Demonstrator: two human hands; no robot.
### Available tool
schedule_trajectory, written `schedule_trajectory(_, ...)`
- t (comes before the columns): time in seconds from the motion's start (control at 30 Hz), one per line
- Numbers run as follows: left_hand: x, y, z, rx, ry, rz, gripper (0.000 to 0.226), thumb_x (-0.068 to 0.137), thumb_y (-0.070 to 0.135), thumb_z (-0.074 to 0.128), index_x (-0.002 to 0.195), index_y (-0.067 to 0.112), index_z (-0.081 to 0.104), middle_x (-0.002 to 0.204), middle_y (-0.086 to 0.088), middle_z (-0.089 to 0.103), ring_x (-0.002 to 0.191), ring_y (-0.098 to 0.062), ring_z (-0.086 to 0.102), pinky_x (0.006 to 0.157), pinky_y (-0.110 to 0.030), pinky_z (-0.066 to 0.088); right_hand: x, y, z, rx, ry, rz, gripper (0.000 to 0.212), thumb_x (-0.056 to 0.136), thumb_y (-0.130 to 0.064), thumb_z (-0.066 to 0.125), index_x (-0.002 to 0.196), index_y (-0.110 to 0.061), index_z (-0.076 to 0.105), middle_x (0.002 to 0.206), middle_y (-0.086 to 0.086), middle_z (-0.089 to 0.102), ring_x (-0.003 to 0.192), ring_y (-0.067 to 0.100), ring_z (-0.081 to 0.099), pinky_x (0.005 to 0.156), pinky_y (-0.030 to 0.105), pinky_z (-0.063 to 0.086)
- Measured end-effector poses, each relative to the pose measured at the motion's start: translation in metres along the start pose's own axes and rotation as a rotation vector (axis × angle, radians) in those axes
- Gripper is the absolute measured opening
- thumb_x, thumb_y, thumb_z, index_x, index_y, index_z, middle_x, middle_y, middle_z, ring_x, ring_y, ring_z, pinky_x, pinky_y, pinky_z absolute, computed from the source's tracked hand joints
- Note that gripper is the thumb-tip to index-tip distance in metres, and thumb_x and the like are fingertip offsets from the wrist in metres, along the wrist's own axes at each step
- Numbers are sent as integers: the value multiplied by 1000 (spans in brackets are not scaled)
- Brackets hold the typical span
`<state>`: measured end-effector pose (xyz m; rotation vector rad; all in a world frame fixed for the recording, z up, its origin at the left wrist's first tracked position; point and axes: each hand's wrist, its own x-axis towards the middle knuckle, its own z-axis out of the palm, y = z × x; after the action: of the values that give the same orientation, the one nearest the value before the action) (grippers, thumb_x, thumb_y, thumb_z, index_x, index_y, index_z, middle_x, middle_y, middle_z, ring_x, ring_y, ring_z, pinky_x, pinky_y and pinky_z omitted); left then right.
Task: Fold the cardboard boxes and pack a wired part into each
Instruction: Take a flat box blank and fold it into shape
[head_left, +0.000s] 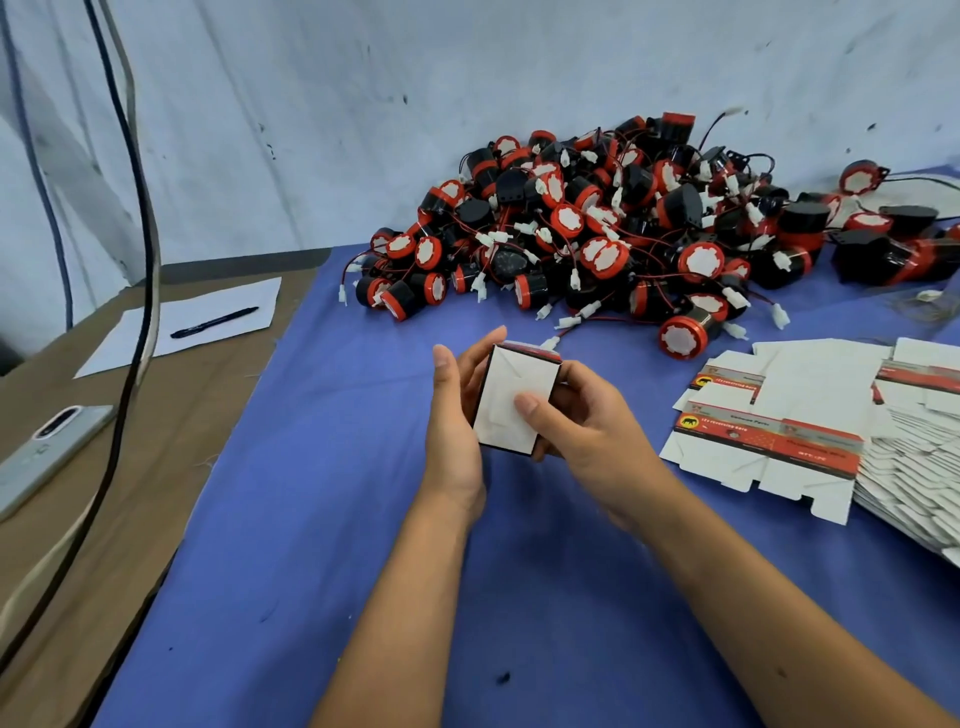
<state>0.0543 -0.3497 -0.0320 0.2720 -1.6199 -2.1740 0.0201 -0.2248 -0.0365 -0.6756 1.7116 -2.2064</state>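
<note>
A small folded cardboard box (511, 397) is held above the blue cloth, its plain white face turned toward me. My left hand (457, 410) cups its left side, fingers reaching up behind it. My right hand (576, 415) grips its right side, thumb pressed on the white face. A big heap of black-and-red wired parts (597, 234) with white connectors lies behind the box. Flat unfolded boxes (769, 441) with red printed bands lie to the right in a spread stack.
The blue cloth (363, 545) covers the table. On the brown board at the left lie a white sheet with a pen (215, 322) and a phone (47, 452). Dark cables (137, 260) hang down at the left. A pale wall stands behind.
</note>
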Motion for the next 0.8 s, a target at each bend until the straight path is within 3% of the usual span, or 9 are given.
schedule_trajectory(0.17,0,2,5,117,28,121,60,97,56,39,132,16,66,121,-14,74,110,-30,71,97,-51,55,2,2,-3,-16,34,-41,29,98,-3,62,124,-18,64,106,-1,76,99,12,72,75,24,58)
schedule_trajectory(0.27,-1,-3,7,218,41,208,52,99,50,41,131,18,67,130,-14,68,118,-30,67,104,-51,53,2,5,-2,-132,85,-63,34,95,1,56,121,-19,66,101,9,74,88,17,68,65,25,56)
schedule_trajectory(0.33,-1,-4,7,229,82,248,50,100,49,41,130,20,67,130,-12,69,117,-28,68,102,-49,54,3,5,-6,-63,20,-33,33,94,-5,61,123,-19,66,100,5,74,87,17,66,60,25,52)
schedule_trajectory(0.43,4,-2,3,36,131,128,59,100,58,37,129,17,69,122,-15,74,113,-35,69,93,-50,54,3,0,-14,173,-169,36,40,90,-13,69,129,-10,63,113,8,74,88,16,63,63,24,48)
schedule_trajectory(0.5,7,-3,-1,54,164,66,61,107,57,29,123,15,71,118,-15,75,112,-35,69,92,-48,54,4,-1,-15,107,-147,0,34,87,-13,73,119,-9,65,108,8,76,81,14,63,61,22,46)
schedule_trajectory(0.57,9,-10,-3,306,246,122,58,110,52,28,114,17,74,120,-11,74,117,-31,66,104,-49,51,4,-2,-15,-119,-27,-135,26,83,-13,80,106,-15,68,95,0,76,75,12,64,60,21,48)
schedule_trajectory(0.67,6,-11,0,416,208,261,55,96,67,35,115,29,71,127,1,69,123,-15,61,108,-35,47,5,2,-21,-908,219,-492,26,80,-15,84,94,-19,63,85,-8,67,78,18,56,63,33,48)
schedule_trajectory(0.73,6,-16,4,349,33,213,59,87,71,45,127,32,64,126,6,70,120,-11,64,100,-29,51,7,1,-21,-1268,189,-499,24,79,-9,78,96,-19,63,89,-6,67,88,22,50,66,41,48)
schedule_trajectory(0.8,5,-22,8,460,-41,190,62,82,71,54,131,33,60,121,9,70,113,-11,66,94,-30,54,6,2,-23,-1277,5,-434,26,78,-4,69,100,-18,66,91,-4,69,92,24,49,69,44,49)
